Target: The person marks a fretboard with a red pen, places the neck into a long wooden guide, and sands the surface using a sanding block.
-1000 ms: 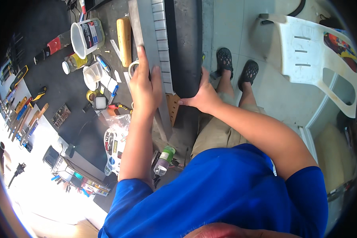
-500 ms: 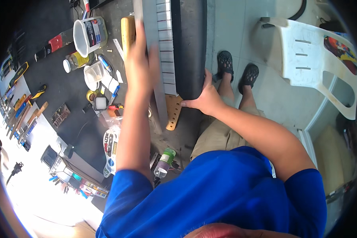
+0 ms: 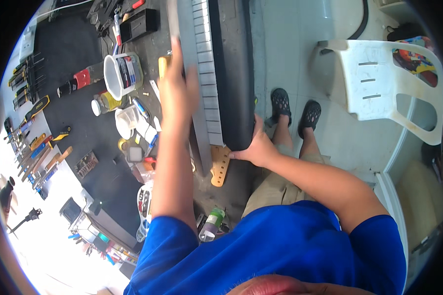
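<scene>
My left hand [image 3: 178,93], a little blurred, grips a long grey metal bar [image 3: 198,132], thumb on one side and forefinger stretched along the other. The bar runs along a guitar neck [image 3: 209,83], whose pale fretboard is crossed by dark fret lines. The neck's wooden headstock [image 3: 220,167], with a row of holes, points toward me. Against the neck's right side lies a thick black padded piece [image 3: 235,73]. My right hand [image 3: 261,147] wraps around its near end, with the thumb beside the headstock. The fingers of that hand are partly hidden.
Left on the dark bench are a white tub [image 3: 114,76], a yellow-labelled jar [image 3: 106,103] and a yellow handle [image 3: 163,66]. A green-labelled bottle [image 3: 212,223] lies near me. Hand tools [image 3: 39,142] line the far left. A white plastic chair [image 3: 371,81] stands right.
My left hand and the metal bar have slid away from me along the neck, relative to the headstock. My right hand keeps its hold. The whole view has shifted, so things appear lower.
</scene>
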The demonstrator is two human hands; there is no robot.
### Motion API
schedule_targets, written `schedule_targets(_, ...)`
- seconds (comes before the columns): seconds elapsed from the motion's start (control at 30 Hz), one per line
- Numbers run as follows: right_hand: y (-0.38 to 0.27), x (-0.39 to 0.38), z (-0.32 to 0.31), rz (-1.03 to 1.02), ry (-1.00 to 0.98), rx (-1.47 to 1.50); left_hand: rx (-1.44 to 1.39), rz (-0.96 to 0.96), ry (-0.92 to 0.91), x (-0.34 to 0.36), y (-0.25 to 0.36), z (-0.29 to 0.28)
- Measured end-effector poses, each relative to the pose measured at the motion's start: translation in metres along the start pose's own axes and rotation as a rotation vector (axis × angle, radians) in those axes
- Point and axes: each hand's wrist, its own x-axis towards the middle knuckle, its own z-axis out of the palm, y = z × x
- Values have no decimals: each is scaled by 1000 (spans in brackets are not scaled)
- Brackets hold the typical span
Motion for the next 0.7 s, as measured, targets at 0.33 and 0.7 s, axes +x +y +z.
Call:
schedule_targets(0.33,0,0,0,55,29,-46,-53,108,-11,-103,-27,7)
schedule_targets(0.7,4,-2,-2,13,31,-47,-55,61,-7,-79,-6,7)
